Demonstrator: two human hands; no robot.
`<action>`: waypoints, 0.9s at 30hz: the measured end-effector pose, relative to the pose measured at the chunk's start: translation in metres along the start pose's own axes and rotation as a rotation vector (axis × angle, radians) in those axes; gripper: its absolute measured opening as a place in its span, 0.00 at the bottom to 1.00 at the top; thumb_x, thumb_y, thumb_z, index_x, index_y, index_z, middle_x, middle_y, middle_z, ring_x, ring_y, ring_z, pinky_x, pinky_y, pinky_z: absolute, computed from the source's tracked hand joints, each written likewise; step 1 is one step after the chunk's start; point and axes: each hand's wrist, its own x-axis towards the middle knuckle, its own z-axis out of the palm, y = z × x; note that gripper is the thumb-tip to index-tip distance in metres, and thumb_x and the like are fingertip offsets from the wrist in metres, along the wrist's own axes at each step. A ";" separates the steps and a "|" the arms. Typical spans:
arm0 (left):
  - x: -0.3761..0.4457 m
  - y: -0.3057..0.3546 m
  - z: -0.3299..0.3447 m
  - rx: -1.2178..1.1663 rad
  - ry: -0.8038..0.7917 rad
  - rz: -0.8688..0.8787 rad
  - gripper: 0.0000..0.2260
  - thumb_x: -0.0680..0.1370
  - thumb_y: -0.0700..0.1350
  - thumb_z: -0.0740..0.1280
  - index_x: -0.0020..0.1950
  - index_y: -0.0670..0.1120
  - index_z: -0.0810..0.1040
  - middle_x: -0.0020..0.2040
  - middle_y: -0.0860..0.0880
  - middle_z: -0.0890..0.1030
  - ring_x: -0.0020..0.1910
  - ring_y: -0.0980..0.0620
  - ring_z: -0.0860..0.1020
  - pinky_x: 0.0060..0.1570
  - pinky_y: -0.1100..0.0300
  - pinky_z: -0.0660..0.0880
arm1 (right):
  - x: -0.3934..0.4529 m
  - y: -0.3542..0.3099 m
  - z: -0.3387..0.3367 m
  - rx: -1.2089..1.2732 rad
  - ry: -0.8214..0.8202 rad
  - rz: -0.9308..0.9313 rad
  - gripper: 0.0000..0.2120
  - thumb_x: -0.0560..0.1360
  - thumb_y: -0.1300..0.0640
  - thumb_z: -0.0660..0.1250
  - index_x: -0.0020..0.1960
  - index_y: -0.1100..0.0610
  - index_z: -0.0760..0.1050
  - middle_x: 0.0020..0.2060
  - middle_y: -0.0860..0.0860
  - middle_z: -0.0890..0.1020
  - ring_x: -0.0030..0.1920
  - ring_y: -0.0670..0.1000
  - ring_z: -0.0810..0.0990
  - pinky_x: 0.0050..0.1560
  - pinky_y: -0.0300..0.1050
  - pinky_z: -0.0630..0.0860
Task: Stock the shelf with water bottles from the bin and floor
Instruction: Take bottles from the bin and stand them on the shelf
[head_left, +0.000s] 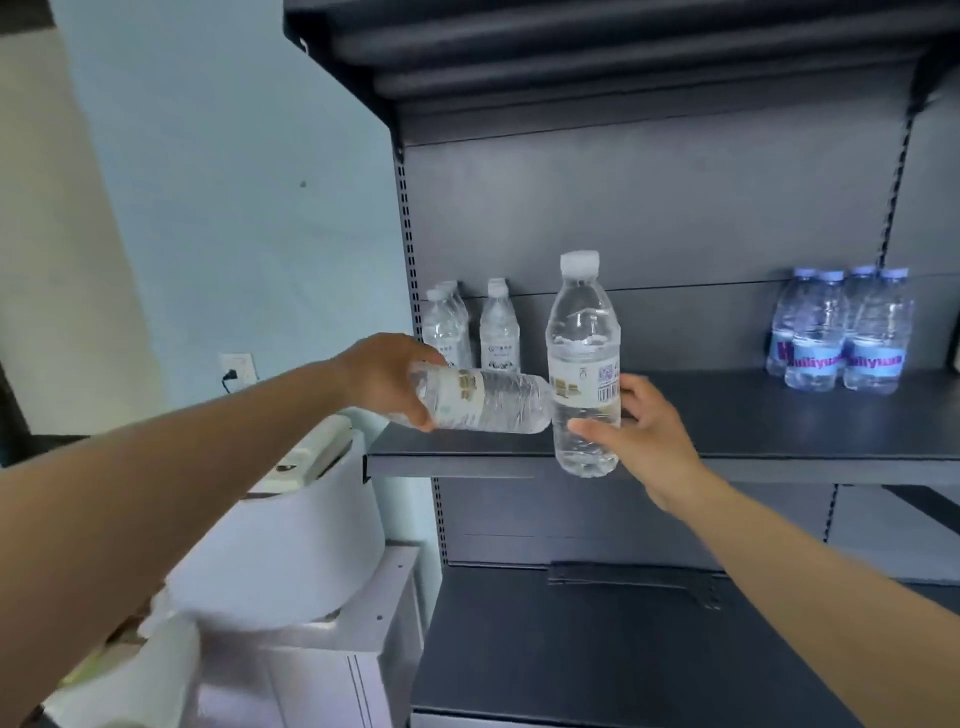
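Observation:
My left hand (384, 379) grips a clear water bottle (488, 401) that lies sideways above the front left of the dark shelf (753, 421). An upright water bottle with a white cap (582, 332) is held in my right hand (639, 431) just in front of the shelf's edge, its base below shelf level. The sideways bottle's end touches the upright one. Several small water bottles (470, 327) stand at the shelf's back left.
A shrink-wrapped pack of blue-labelled bottles (841, 332) stands at the shelf's back right. A lower shelf (597, 649) sits beneath. Left of the shelving stands a white appliance (291, 535) on a white cabinet (358, 670), below a wall socket (238, 368).

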 end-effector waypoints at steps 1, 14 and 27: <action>0.013 -0.008 -0.006 0.064 -0.023 0.012 0.32 0.65 0.49 0.77 0.68 0.54 0.71 0.66 0.52 0.73 0.64 0.51 0.70 0.58 0.61 0.65 | 0.012 0.001 0.007 -0.001 -0.007 -0.005 0.25 0.65 0.62 0.77 0.57 0.49 0.71 0.53 0.46 0.81 0.51 0.46 0.81 0.49 0.43 0.77; 0.137 -0.064 -0.006 0.753 -0.253 0.170 0.31 0.70 0.48 0.73 0.70 0.61 0.64 0.70 0.56 0.68 0.67 0.53 0.68 0.69 0.58 0.55 | 0.129 0.074 0.076 0.063 -0.089 0.034 0.25 0.64 0.63 0.77 0.56 0.49 0.72 0.53 0.45 0.81 0.52 0.46 0.81 0.49 0.41 0.77; 0.179 -0.074 0.013 0.997 -0.143 0.424 0.29 0.76 0.36 0.63 0.72 0.59 0.62 0.73 0.55 0.65 0.74 0.50 0.59 0.72 0.46 0.37 | 0.153 0.108 0.091 0.146 -0.121 0.132 0.25 0.69 0.61 0.74 0.61 0.47 0.70 0.54 0.41 0.80 0.51 0.40 0.80 0.43 0.34 0.76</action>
